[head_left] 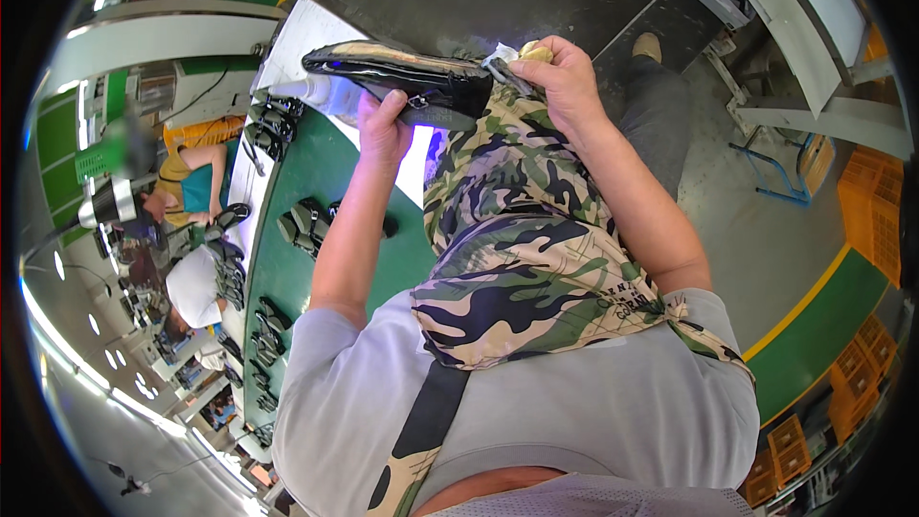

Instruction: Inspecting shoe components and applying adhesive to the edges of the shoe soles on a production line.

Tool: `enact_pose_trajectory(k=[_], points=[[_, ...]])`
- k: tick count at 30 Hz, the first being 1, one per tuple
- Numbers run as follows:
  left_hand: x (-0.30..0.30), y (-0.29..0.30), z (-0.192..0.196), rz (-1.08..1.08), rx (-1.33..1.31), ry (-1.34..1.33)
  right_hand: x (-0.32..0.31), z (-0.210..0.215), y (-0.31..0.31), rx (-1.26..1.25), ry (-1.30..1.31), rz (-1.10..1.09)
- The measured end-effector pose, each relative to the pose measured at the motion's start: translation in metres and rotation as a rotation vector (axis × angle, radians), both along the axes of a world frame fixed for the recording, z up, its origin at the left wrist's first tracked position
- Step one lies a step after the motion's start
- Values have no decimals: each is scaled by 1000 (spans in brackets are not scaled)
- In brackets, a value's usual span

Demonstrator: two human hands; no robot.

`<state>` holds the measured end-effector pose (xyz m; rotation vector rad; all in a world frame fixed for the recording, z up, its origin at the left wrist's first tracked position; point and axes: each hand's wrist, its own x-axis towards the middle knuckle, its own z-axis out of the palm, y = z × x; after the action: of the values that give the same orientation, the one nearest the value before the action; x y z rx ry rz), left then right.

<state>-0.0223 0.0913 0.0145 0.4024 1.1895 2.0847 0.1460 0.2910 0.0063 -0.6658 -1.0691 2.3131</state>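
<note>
A glossy black shoe (436,86) is held up in front of me, lying sideways with a small buckle-like detail on it. My left hand (385,129) grips its lower side, the thumb pressed against the black surface. At the shoe's right end, my right hand (565,81) pinches a crumpled yellow and whitish cloth (532,52). The cloth is close to the shoe's end; whether it touches the shoe I cannot tell. A camouflage apron (526,268) covers my lap and front.
Left of me runs a green worktable (297,177) with several black sandals (306,225). A white bottle (311,88) stands behind the shoe. Co-workers (196,287) sit along the left. Orange crates (871,211) and a blue-framed stool (799,172) are on the right.
</note>
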Motion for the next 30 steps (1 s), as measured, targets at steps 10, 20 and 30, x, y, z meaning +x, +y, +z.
enact_pose_trajectory(k=[10, 20, 30], points=[[7, 71, 34, 12, -222, 448, -4, -4, 35, -126, -51, -157], [-20, 243, 140, -220, -183, 562, 22, -72, 111, -389, 50, -515], [8, 552, 247, -591, -350, 900, 34, -161, 142, -282, -177, -551]])
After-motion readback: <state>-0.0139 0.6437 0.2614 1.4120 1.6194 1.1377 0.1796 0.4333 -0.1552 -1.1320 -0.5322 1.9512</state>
